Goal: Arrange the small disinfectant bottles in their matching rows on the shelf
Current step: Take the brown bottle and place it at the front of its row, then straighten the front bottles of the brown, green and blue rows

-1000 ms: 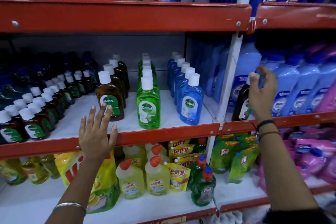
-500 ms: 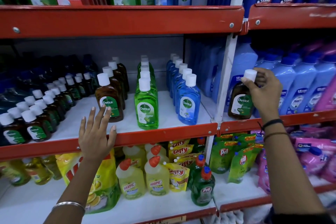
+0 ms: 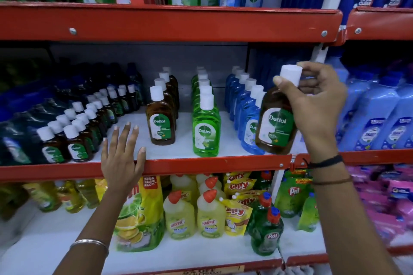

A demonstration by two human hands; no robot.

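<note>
My right hand (image 3: 317,107) grips a brown Dettol bottle (image 3: 276,123) by its white cap and neck, holding it in the air in front of the blue Dettol row (image 3: 243,105). On the middle shelf (image 3: 201,164) stand a brown Dettol row (image 3: 161,118), a green Dettol row (image 3: 205,125) and, at the left, rows of small brown bottles (image 3: 76,138). My left hand (image 3: 123,154) is spread flat over the shelf's red front edge, left of the brown row, holding nothing.
Large light-blue bottles (image 3: 375,116) fill the neighbouring bay to the right. Dark shrink-wrapped packs (image 3: 17,123) crowd the far left. Below are yellow Harpic bottles (image 3: 194,214), green Pril bottles (image 3: 266,230) and refill pouches (image 3: 138,214). The upper shelf (image 3: 169,22) overhangs.
My right hand lifted the brown Dettol bottle out of the right-hand bay and carried it left, past the white upright, in front of the blue row. My left hand stayed put.
</note>
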